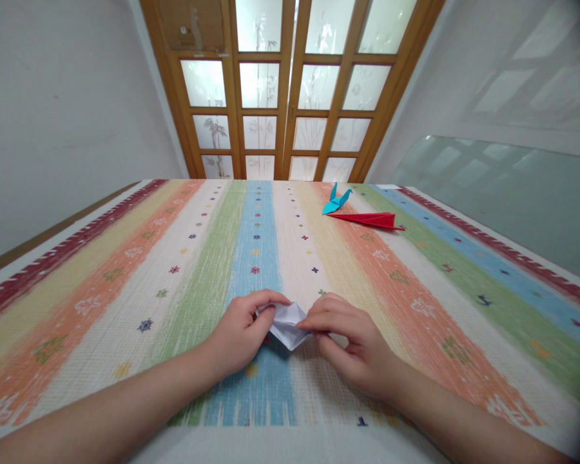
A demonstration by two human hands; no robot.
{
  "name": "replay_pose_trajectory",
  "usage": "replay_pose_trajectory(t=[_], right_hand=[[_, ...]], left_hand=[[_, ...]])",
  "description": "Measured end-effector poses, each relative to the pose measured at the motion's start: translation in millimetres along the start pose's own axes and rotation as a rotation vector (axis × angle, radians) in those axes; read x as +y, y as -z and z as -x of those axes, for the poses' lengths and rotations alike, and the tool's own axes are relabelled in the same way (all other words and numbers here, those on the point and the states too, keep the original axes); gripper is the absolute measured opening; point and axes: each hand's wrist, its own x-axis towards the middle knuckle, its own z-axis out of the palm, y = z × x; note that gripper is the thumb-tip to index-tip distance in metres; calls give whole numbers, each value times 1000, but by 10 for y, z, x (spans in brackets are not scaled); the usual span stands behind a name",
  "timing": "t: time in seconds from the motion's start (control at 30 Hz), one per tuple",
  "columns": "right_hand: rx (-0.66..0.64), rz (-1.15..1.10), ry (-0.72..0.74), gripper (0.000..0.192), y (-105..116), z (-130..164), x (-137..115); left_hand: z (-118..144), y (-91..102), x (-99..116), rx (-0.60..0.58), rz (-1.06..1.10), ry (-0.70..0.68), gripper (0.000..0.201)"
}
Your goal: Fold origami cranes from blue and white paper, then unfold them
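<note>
A small folded piece of white paper [287,325] lies low over the striped tablecloth [174,283] near the front middle. My left hand [241,332] pinches its left edge between thumb and fingers. My right hand [348,338] grips its right side with the fingertips. Both hands hold the paper between them, and part of it is hidden under my fingers.
A finished blue paper crane [336,200] and a flat red folded paper [370,220] lie at the far right of the table. A wooden door with frosted glass panes [280,90] stands behind the table. White walls flank both sides.
</note>
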Motion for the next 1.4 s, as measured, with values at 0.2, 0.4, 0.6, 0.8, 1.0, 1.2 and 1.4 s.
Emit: replay_pose_trajectory(t=[0.2, 0.4, 0.6, 0.8, 1.0, 1.2, 1.4], right_hand=[[-16, 69, -31, 23, 51, 16, 6], [-65, 76, -51, 8, 62, 32, 35], [-134, 84, -62, 6, 64, 9, 5], [-149, 110, -138, 7, 33, -8, -28], [-179, 210, -100, 2, 23, 7, -34], [-221, 338, 40, 4, -53, 8, -81], [-225, 342, -3, 6, -82, -22, -179]], left_hand=[[-15, 9, -62, -8, 83, 52, 25], [0, 4, -90, -8, 164, 46, 30], [6, 13, -46, -1, 97, -70, 16], [-16, 8, -4, 6, 48, -78, 21], [-45, 7, -25, 10, 52, -49, 26], [-79, 72, 40, -48, -146, -4, 29], [-61, 108, 82, -36, -324, -46, 22]])
